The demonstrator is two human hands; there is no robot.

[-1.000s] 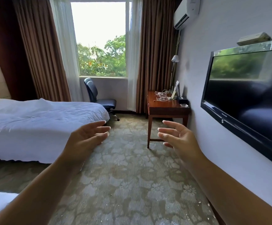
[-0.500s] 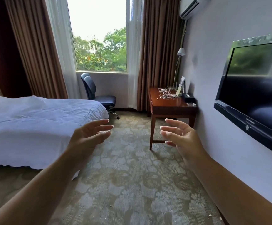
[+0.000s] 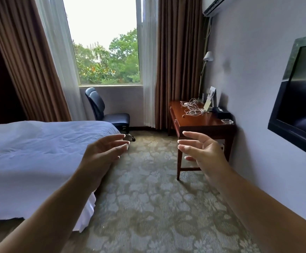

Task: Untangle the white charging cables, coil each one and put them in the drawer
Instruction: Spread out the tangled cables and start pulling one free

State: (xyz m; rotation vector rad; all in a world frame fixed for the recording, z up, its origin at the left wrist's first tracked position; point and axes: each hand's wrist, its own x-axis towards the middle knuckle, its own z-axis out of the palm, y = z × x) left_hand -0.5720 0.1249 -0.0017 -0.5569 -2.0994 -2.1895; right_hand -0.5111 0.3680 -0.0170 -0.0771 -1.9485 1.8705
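A tangle of white charging cables [image 3: 192,108] lies on a reddish wooden desk [image 3: 203,123] against the right wall, well ahead of me. The desk's drawer front [image 3: 174,116] faces left and looks closed. My left hand [image 3: 103,152] is held out in front of me, fingers apart and empty. My right hand [image 3: 201,148] is held out beside it, palm turned inward, fingers spread and empty. Both hands hover over the carpet, far short of the desk.
A bed with a white cover [image 3: 39,152] fills the left side. A dark office chair [image 3: 108,114] stands under the window. On the desk are a lamp [image 3: 206,70], a card stand [image 3: 210,99], a black box [image 3: 221,112] and a glass dish [image 3: 227,121]. A wall television [image 3: 298,99] juts out at right.
The view has moved forward along the carpet, so the desk and cables look larger and nearer. Both hands stay held out, open and empty.
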